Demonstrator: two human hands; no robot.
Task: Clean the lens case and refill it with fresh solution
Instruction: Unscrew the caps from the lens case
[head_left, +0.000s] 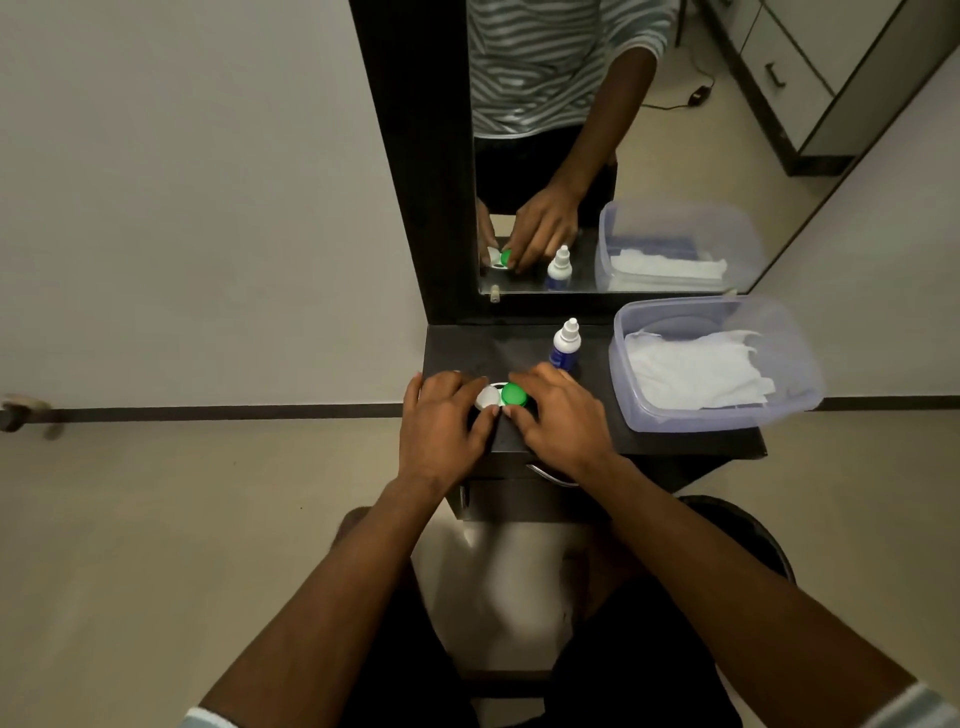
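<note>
Head view: small lens case with one white and one green round cap (502, 397) sits on the dark shelf (467, 348) below the mirror (675, 156). Left hand (441, 421) fingers curl around the white cap; right hand (558, 418) pinches the green cap. White-capped blue solution bottle (565, 345) stands just behind; clear plastic tub holding white tissue (714, 364) at right.

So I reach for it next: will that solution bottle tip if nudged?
Probably. The solution bottle stands upright, tall and narrow, so a sideways knock from the right hand could topple it. It looks small, likely light.
</note>
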